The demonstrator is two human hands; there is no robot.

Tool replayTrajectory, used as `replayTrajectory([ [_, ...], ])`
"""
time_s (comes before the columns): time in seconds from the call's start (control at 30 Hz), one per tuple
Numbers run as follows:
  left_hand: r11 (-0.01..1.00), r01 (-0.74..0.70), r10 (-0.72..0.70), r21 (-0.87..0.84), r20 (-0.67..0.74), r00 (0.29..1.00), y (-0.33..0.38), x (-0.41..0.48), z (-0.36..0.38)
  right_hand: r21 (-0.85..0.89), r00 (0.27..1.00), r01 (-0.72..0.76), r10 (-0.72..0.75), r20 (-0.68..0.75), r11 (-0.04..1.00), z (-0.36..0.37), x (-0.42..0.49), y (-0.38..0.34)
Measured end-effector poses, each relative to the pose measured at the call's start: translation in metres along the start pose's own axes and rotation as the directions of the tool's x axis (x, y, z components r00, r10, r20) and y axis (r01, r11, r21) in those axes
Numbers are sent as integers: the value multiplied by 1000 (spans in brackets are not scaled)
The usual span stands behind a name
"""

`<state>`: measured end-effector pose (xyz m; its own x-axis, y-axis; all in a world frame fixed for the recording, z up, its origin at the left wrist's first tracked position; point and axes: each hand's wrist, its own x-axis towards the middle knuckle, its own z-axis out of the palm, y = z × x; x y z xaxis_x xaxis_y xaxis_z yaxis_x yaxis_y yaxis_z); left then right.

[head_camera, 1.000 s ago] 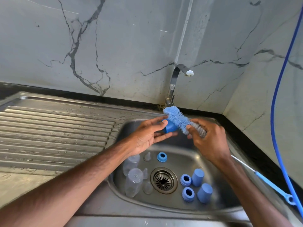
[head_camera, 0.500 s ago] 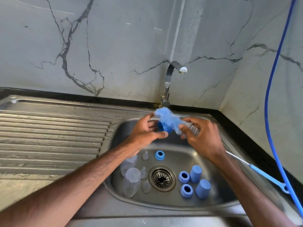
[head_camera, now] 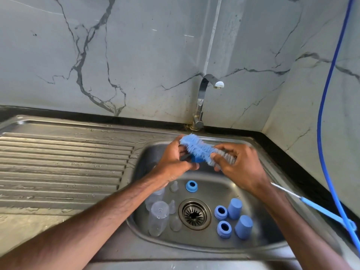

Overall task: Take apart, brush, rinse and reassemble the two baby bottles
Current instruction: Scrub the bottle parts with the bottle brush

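Baby bottles of clear plastic (head_camera: 158, 217): position and status?

Reply: Dismantled, lying in the stainless-steel sink basin (head_camera: 253, 244) at 9 o'clock of the round drain (head_camera: 194, 213). Blue plastic caps (head_camera: 234, 208) and blue plastic rings (head_camera: 220, 212) stand at 3 o'clock.

Query: Change over the last second?

Reply: Left hand (head_camera: 173, 162) has curled tighter round a small blue part (head_camera: 195, 159), mostly hidden. Right hand (head_camera: 239, 168) is clamped on the long-handled blue bristle brush (head_camera: 196, 148) just behind its head, which has slid toward 9 o'clock across that part. Judgement: brushing under way; rinsing and reassembly outstanding.

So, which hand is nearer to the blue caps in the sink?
Right. The right hand is behind the blue caps; the left hand is farther left, past the drain.
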<state>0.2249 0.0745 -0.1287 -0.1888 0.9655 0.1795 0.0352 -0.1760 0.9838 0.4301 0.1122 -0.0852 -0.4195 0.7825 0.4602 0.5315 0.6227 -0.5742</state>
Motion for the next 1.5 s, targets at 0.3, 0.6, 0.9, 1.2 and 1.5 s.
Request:
replayTrajectory([
  [0.3,991,56,-47,-125,74,996,6,-3,-1,-3,997,-44,43,-60,999,-10,3,3],
  [0.6,770,321,-135,-552,351,927,22,-7,-12,238,988,-153,143,59,959,-17,4,-1],
  [0.9,722,336,-202,-605,280,939,20,-5,-5,273,982,-181,158,106,945,-5,0,-5],
  [1.2,663,334,-170,-671,299,939,17,-6,8,311,971,-193,227,-75,931,3,6,0],
  [1.5,689,289,-143,-664,266,953,13,-5,6,226,988,-116,135,-73,967,2,5,2],
])
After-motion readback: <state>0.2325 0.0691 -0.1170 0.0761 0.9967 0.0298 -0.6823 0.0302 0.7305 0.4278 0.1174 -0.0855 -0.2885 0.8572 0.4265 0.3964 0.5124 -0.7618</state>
